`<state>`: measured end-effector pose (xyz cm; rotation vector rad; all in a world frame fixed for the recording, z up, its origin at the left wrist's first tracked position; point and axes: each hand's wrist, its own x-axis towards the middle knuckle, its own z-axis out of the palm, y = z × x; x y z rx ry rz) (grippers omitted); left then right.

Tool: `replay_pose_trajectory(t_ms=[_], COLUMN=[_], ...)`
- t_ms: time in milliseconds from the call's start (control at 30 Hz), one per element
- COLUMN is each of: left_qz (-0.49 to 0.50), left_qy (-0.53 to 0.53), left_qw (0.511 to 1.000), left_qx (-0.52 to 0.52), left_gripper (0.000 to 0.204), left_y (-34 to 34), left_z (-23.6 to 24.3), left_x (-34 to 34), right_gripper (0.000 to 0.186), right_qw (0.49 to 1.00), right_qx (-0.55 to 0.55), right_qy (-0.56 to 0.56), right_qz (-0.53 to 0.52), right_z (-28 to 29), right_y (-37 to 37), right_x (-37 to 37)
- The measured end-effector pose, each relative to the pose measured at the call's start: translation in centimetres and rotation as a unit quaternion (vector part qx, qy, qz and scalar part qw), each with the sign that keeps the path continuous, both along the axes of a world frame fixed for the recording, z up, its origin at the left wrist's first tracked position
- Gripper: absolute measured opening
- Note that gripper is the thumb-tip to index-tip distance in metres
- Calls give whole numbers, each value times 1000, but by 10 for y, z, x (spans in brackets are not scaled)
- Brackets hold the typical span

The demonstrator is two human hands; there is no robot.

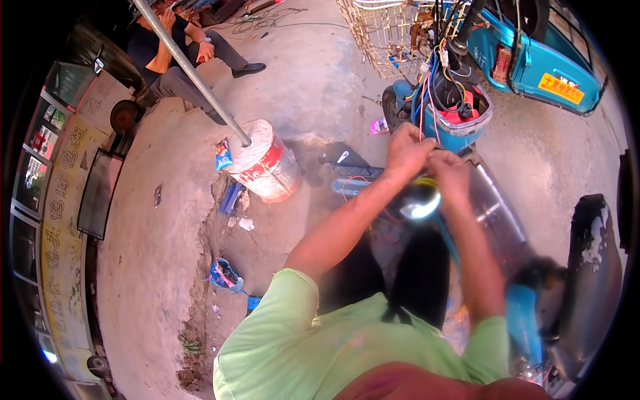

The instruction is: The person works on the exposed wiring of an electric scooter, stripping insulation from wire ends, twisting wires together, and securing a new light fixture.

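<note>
My left hand (408,152) and my right hand (448,170) come together just below the blue front housing (460,137) of an electric scooter. Pink and other coloured wires (421,120) run down from the housing to my left fingers, which are closed on them. The fingers of my right hand are also closed, beside my left fingertips; what they pinch is too small to make out. Under my hands is a shiny round lamp-like part (421,203), next to a dark panel (500,213) on the scooter.
A seated person (163,50) is at the upper left, near a pole in a concrete-filled bucket (270,173). A sign-covered cart (67,220) lines the left. A wire basket (377,37), blue scooter body part (553,77) and worn seat (587,260) surround the work; a blue shoe-like item (225,279) lies left.
</note>
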<state>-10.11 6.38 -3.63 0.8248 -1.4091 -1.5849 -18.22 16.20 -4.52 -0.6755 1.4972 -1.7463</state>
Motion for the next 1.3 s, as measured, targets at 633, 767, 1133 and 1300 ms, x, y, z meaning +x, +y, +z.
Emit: replay_pose_trajectory(t_ms=[633, 767, 1133, 1300], left_qz=[-168, -127, -142, -154], left_qy=[-92, -186, -218, -303], left_qw=[980, 944, 907, 891], left_qx=[-49, -242, -332, -302], left_gripper=[27, 22, 25, 35], left_y=[-16, 0, -4, -11], left_z=[3, 32, 64, 74], left_x=[59, 63, 43, 20], right_gripper=[21, 19, 19, 19], right_qw=[996, 992, 948, 947], right_qx=[-27, 1, 80, 83], right_qy=[75, 121, 305, 306], right_qz=[26, 32, -45, -54], right_z=[-20, -5, 15, 16], right_y=[-5, 2, 12, 13], right_x=[-4, -4, 14, 14])
